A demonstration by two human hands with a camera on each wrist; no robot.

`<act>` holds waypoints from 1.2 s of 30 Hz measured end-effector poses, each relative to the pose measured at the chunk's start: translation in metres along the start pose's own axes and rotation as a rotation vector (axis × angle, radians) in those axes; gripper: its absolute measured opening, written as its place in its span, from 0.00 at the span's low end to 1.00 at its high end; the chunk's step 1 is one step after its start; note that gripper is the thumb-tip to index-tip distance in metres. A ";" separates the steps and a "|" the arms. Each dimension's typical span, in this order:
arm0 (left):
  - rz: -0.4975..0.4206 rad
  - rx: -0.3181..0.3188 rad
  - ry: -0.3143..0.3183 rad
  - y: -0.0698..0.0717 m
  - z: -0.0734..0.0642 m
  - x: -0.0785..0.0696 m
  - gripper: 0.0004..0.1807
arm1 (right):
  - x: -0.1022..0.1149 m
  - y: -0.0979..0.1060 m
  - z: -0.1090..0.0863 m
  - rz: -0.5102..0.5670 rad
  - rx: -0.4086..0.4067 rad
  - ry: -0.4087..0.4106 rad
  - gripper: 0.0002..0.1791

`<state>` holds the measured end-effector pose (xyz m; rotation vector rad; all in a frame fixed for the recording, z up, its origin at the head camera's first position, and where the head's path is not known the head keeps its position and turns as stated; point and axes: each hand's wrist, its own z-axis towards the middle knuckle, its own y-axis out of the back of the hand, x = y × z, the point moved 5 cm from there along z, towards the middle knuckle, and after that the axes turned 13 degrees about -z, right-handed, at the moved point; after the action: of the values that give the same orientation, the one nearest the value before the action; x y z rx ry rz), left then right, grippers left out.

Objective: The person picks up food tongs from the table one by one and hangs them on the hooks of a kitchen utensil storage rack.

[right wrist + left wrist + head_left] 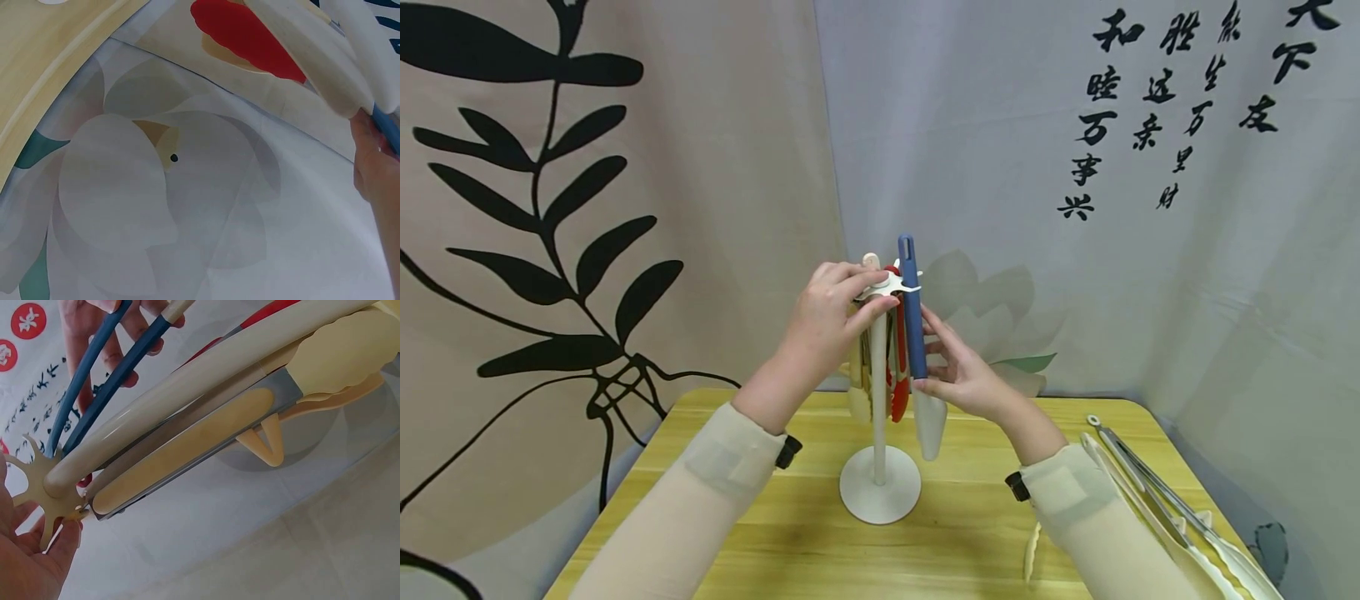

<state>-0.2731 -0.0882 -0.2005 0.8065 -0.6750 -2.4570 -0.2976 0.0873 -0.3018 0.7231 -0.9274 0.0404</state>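
A white stand with a round base and a hooked top stands on the wooden table. My left hand holds the hooked top between thumb and fingers. Blue-handled tongs with white heads hang upright at the right side of that top, their handle end rising above it. Around their handle my right hand curls its fingers and thumb. Red tongs and yellow tongs hang from the stand too. In the right wrist view, the white heads show beside the red head.
Long metal tongs with pale heads lie along the table's right side, partly behind the right sleeve. A small pale-yellow piece lies near that sleeve. Printed curtains hang close behind the table.
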 end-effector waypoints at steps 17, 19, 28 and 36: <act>0.003 -0.004 -0.002 -0.001 0.000 -0.001 0.24 | -0.007 -0.004 -0.002 0.035 0.011 -0.011 0.53; 0.002 -0.001 0.000 -0.001 0.000 -0.001 0.25 | -0.008 -0.004 -0.003 0.035 0.011 -0.012 0.53; -0.020 -0.005 -0.001 -0.001 0.000 -0.001 0.25 | -0.009 -0.006 -0.004 0.036 -0.001 -0.009 0.51; -0.025 -0.019 -0.012 -0.001 0.000 0.000 0.22 | -0.016 -0.009 -0.004 0.021 -0.036 -0.040 0.49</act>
<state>-0.2734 -0.0876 -0.2012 0.7981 -0.6493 -2.4889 -0.3011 0.0873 -0.3199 0.6833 -0.9720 0.0279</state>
